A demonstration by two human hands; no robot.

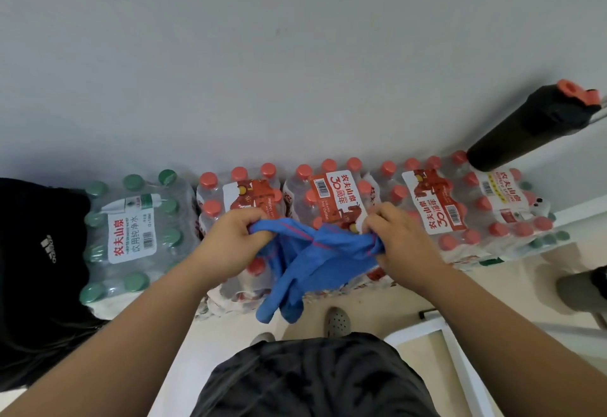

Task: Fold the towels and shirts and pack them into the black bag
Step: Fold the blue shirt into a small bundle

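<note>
Grey wall backdrop, shrink-wrapped water packs (315,216) stacked below. Blue towel (308,252) pinched at opposite edges by left hand (235,239) and right hand (399,240), stretched for folding; black bag (39,252) waits left.

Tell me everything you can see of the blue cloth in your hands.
The blue cloth is thin, soft fabric with a pinkish-red stitched line. Bunched, not yet folded, it stretches between the left hand and right hand, each gripping an upper end. Its middle sags and two loose ends hang down, over the red-capped bottle packs; contact with them cannot be told.
</note>
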